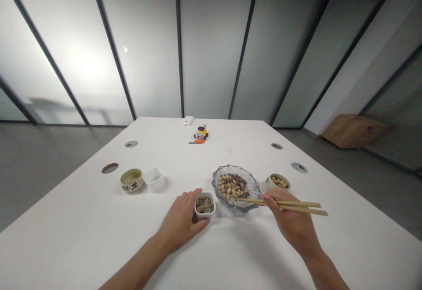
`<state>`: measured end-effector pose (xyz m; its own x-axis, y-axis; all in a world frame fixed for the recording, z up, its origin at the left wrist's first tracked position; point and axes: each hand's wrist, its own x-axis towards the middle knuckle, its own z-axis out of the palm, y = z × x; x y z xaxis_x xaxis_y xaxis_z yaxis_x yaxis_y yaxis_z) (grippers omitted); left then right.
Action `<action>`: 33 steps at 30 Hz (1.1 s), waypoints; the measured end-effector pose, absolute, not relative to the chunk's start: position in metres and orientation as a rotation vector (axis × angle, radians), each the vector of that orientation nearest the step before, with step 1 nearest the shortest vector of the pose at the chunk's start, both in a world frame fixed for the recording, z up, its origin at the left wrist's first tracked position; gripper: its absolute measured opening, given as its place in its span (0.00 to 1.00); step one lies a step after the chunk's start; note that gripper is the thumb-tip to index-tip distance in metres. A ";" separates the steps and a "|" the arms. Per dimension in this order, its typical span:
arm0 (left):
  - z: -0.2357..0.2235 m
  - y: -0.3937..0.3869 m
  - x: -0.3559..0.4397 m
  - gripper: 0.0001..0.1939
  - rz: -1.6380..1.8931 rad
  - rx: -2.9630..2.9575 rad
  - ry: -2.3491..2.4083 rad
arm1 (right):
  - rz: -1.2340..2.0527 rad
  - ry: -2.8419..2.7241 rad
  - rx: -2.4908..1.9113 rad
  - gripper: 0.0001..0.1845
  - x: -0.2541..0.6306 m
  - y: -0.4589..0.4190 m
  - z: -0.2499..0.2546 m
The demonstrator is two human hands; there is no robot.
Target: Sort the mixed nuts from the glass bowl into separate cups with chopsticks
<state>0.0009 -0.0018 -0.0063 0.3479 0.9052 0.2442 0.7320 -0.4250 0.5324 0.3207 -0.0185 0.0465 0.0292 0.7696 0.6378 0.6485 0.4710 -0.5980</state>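
My left hand [185,216] is curled around the left side of a small white plastic container [214,206], which holds striped sunflower seeds [204,205]. Between the fingers of my right hand [292,219] is a pair of wooden chopsticks [300,205], pointing left. Their tips reach into a scalloped clear glass bowl [252,189] of pistachios [227,186] and dark beans or seeds [240,181]. Whether the tips pinch anything is too small to tell. Just behind my right hand stands a small ceramic bowl [268,183] with pistachios in it.
On the left stand a ceramic bowl [132,182] with dark characters and an empty white plastic container [154,180], side by side. Farther back lie a yellow toy vehicle [201,132], an orange toy carrot [199,141] and a white box-shaped device [187,121]. Round holes pierce the white table [184,162].
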 end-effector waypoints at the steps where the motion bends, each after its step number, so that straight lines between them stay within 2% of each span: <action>1: -0.006 -0.002 0.001 0.35 0.735 2.287 1.447 | 0.138 -1.645 -1.223 0.22 0.322 -0.019 0.046; 8: -0.003 -0.003 0.004 0.36 0.680 2.281 1.467 | 0.176 -1.303 -1.083 0.19 0.303 -0.022 0.036; 13: -0.001 -0.004 0.005 0.36 0.661 2.269 1.477 | 0.312 -1.399 -0.933 0.18 0.271 -0.027 0.039; 17: -0.002 -0.004 0.004 0.36 0.653 2.270 1.467 | 0.236 -1.392 -0.959 0.18 0.276 -0.027 0.042; 24: -0.004 -0.002 0.003 0.36 0.667 2.257 1.463 | 0.014 -1.256 -1.266 0.31 0.325 -0.020 0.048; 28: -0.003 -0.002 0.002 0.35 0.686 2.254 1.451 | 0.237 -1.317 -1.401 0.34 0.327 -0.013 0.042; 31: -0.002 -0.002 0.002 0.35 0.706 2.240 1.450 | 0.397 -1.479 -1.340 0.30 0.317 -0.009 0.033; 33: -0.002 -0.002 0.001 0.35 0.715 2.237 1.450 | 0.394 -1.579 -1.293 0.26 0.312 -0.007 0.028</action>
